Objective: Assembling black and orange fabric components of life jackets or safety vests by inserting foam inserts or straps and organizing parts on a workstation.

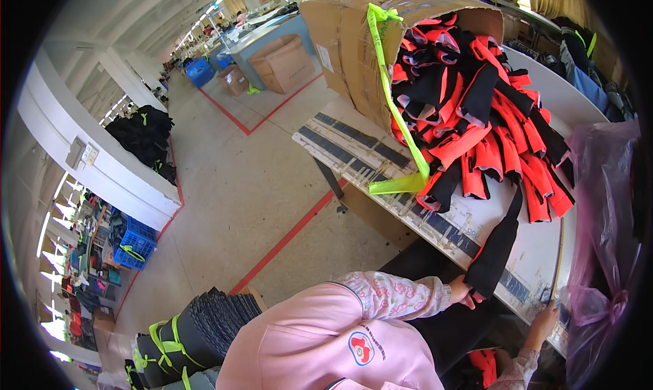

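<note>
My left hand grips the near end of a long black fabric piece with a little red showing at its end. The piece stretches across the table edge toward a large heap of red-and-black fabric pieces, which spills from a tipped cardboard box. Farther right, my right hand is closed at the table's near edge; a small dark thing shows at its fingertips, too small to name. Another red fabric piece lies low, beside my right forearm.
The worn white table carries the heap. A yellow-green strip hangs from the box onto the table. At the right hangs a translucent pink plastic bag. Tied black bundles stand at lower left. Red lines mark the floor.
</note>
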Motion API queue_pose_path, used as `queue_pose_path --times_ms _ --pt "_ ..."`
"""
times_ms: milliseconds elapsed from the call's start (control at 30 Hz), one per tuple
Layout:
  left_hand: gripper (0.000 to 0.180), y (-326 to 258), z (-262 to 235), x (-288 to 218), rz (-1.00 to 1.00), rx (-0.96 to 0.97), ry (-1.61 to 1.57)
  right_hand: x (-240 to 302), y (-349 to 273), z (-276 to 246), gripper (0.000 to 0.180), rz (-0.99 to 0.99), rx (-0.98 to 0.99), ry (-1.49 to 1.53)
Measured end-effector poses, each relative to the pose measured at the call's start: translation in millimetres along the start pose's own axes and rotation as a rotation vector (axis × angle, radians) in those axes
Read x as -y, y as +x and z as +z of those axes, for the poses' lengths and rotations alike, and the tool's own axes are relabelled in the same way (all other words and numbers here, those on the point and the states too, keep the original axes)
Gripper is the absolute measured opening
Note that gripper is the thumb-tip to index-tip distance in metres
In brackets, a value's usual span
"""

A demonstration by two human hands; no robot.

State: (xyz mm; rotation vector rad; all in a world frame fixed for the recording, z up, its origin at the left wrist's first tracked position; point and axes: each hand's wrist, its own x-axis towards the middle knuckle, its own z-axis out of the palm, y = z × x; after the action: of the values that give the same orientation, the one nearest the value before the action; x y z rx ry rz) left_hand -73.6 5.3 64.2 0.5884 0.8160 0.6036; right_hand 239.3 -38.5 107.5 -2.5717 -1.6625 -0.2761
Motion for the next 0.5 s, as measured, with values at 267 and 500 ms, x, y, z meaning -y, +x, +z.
queue_pose_path --times_ms 267,500 --pt "0.045 -3.8 1.4 6.0 0.021 0.01 0.053 -21.9 -41.6 2.0 0.032 0.069 0.002 0.291" --pt "0.043 -7.4 10.2 7.0 0.049 -0.006 0.014 26.4 -162.6 -66.4 0.023 0.08 -0.069 1.044"
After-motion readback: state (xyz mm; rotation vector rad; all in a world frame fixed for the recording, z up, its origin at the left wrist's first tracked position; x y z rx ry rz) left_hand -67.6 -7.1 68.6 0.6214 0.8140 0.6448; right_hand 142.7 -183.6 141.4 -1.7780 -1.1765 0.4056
